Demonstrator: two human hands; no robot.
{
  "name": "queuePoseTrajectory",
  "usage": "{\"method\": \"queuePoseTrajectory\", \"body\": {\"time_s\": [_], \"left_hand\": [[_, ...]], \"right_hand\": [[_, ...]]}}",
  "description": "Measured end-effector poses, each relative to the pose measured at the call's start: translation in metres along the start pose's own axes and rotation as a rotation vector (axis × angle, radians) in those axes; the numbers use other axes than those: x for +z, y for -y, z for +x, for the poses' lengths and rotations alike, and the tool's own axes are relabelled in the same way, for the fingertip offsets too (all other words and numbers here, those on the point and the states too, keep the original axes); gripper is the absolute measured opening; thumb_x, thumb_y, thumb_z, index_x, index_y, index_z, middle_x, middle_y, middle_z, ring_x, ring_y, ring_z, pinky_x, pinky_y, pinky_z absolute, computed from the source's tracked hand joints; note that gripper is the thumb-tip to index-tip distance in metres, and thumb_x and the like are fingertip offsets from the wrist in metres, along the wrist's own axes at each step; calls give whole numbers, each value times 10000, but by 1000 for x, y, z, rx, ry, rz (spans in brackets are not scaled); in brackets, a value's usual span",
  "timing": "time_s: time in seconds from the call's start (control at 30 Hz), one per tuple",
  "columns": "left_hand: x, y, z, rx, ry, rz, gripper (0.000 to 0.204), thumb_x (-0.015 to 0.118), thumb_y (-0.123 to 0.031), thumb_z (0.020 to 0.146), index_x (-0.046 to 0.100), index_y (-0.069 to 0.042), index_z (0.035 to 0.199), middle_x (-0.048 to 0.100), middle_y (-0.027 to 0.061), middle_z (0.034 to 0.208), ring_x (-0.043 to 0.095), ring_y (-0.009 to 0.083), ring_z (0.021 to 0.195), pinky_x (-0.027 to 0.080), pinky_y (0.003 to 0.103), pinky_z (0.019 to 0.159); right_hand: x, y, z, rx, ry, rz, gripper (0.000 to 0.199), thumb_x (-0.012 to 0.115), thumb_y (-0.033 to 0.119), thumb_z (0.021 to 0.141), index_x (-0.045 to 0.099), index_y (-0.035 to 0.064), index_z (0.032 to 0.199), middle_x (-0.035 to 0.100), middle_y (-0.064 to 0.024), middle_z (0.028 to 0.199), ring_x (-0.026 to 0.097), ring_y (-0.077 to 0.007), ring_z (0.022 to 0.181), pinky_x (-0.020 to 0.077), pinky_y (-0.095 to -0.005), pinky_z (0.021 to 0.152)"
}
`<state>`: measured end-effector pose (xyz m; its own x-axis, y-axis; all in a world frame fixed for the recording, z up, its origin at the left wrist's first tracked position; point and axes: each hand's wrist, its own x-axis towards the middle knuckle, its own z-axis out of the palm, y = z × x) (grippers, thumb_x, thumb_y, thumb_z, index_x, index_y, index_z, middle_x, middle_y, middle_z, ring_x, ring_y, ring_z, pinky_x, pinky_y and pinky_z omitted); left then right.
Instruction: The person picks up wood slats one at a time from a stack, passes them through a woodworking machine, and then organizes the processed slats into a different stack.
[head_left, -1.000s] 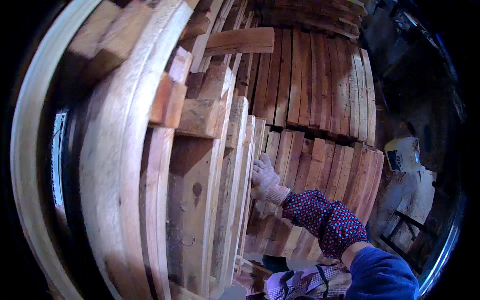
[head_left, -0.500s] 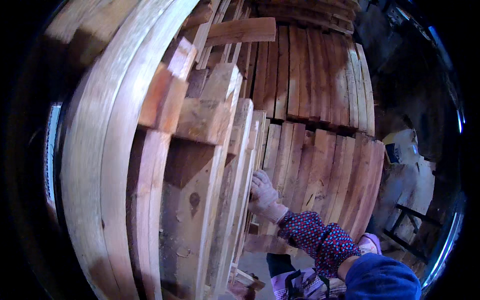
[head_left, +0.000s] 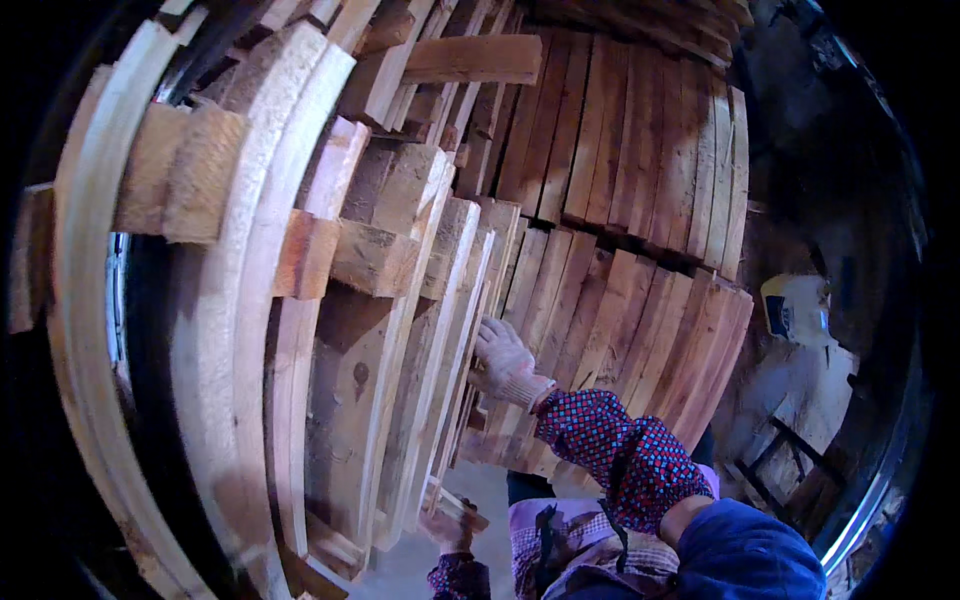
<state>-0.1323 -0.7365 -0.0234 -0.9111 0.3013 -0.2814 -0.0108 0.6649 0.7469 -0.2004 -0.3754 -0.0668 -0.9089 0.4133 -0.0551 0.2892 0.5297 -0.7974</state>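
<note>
My right hand (head_left: 505, 362), in a pale knitted glove, rests with its fingers laid along the side of an upright stack of wooden boards (head_left: 440, 290). A patterned oversleeve and a blue sleeve cover that arm. Low in the picture my left hand (head_left: 450, 528) is closed at the end of a narrow wooden board (head_left: 462, 508). Its fingers are partly hidden by the wood. Short wooden blocks (head_left: 375, 258) sit between the long boards of the stack.
Dark reddish planks (head_left: 620, 340) lie in rows to the right of the stack, with more planks (head_left: 640, 150) beyond. Long curved-looking boards (head_left: 250, 300) stand close on the left. A white sack (head_left: 798, 305) and a black metal frame (head_left: 790, 455) are at the far right.
The view has shifted, showing more boards at the left and my left hand more fully. My right hand stays against the stack, now slightly further left and higher in the picture.
</note>
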Motion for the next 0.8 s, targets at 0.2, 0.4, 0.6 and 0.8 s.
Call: {"method": "queuePoseTrajectory", "body": {"time_s": [0.2,0.4,0.6,0.8], "left_hand": [[-1,52,2,-562,-207,-741,608,362,-643,921,434,-138,1254,571,79,910,611,233,747,543,389,626],[-13,46,6,-550,-22,-726,606,352,-621,925,445,-124,1259,591,107,943,622,262,778,547,432,649],[11,-20,16,-740,-347,-986,680,338,-664,860,530,-56,1099,605,120,867,621,309,720,538,489,654],[-1,48,1,-307,-50,-255,625,447,-592,855,527,-55,1164,605,148,977,619,305,830,536,453,699]], "right_hand": [[2,-5,4,-29,56,6,708,722,305,715,488,76,1343,461,-119,1400,349,-308,1356,272,-479,1127],[6,0,10,-5,179,-305,746,686,444,728,476,139,1376,429,-80,1446,310,-268,1391,168,-580,1141],[42,-21,21,-16,-81,-256,715,557,528,766,484,167,1378,446,-61,1441,259,-310,1415,73,-680,1115],[53,-29,25,-82,-237,-48,616,624,465,711,590,208,1270,466,-29,1442,266,-315,1416,105,-716,1089]]}}
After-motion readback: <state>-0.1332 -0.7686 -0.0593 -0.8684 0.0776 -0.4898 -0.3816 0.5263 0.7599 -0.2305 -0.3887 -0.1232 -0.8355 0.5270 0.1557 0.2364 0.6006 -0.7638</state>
